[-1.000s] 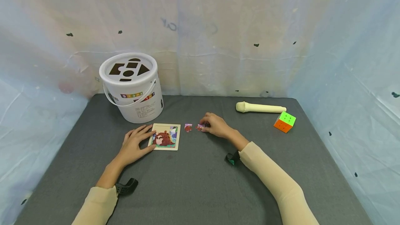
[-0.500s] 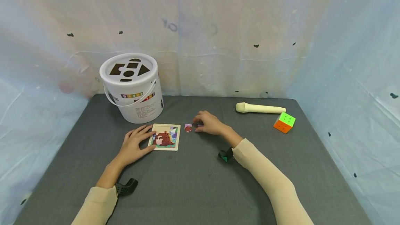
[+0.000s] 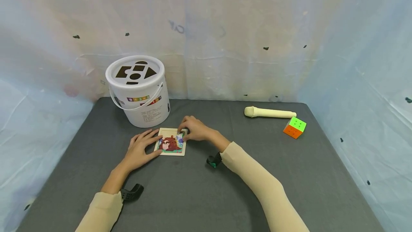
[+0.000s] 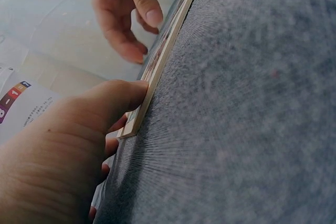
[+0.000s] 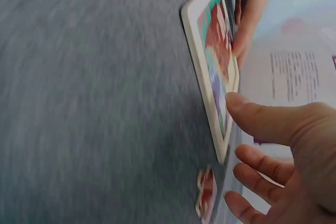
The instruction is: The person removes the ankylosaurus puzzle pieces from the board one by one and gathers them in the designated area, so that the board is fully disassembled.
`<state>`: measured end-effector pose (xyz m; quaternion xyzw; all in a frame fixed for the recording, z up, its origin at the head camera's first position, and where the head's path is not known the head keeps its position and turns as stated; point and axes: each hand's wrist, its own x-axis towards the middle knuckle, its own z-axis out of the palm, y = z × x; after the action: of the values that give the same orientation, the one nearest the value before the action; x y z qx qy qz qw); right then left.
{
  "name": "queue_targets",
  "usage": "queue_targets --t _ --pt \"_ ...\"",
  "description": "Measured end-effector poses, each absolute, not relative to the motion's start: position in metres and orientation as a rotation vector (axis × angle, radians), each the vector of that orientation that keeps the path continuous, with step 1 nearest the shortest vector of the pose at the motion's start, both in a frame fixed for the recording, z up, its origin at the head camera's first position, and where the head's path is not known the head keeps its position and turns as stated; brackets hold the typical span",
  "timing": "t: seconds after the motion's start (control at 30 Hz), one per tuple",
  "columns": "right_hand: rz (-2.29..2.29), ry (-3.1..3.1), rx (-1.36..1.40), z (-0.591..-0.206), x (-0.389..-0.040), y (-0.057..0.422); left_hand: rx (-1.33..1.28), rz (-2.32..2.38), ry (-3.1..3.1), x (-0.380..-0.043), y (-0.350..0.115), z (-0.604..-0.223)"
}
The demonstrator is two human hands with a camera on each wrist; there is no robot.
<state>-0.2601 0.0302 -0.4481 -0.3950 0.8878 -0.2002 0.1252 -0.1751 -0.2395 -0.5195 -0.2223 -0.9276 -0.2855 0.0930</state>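
A small wooden jigsaw puzzle (image 3: 170,145) with a red-brown dinosaur picture lies flat, its pale frame showing bare wood along the top. My left hand (image 3: 139,149) rests on its left side, fingers spread fairly straight, the thumb on the near left corner. Over the upper right corner hovers my right hand (image 3: 197,129), fingers bent and parted from the thumb. In the right wrist view the right thumb (image 5: 257,115) is at the frame's edge, and nothing shows between thumb and fingers. A loose reddish puzzle piece (image 5: 207,195) lies beside the frame; in the head view the hand hides it.
Behind the puzzle stands a white bucket (image 3: 146,112) with shape holes in its lid and a handle. At the back right lie a cream toy microphone (image 3: 270,112) and a puzzle cube (image 3: 294,127). Grey cloth (image 3: 180,196) covers the table, with plastic sheeting around it.
My right hand has moved left, from over the loose puzzle pieces to the puzzle's upper right corner. The pieces are now out of sight in the head view. The left hand stays put.
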Motion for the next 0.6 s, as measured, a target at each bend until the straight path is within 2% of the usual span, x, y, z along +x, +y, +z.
queue_targets --t 0.6 --pt "-0.498 2.605 -1.096 -0.450 -0.254 0.013 -0.649 -0.857 -2.771 -0.176 -0.239 -0.518"
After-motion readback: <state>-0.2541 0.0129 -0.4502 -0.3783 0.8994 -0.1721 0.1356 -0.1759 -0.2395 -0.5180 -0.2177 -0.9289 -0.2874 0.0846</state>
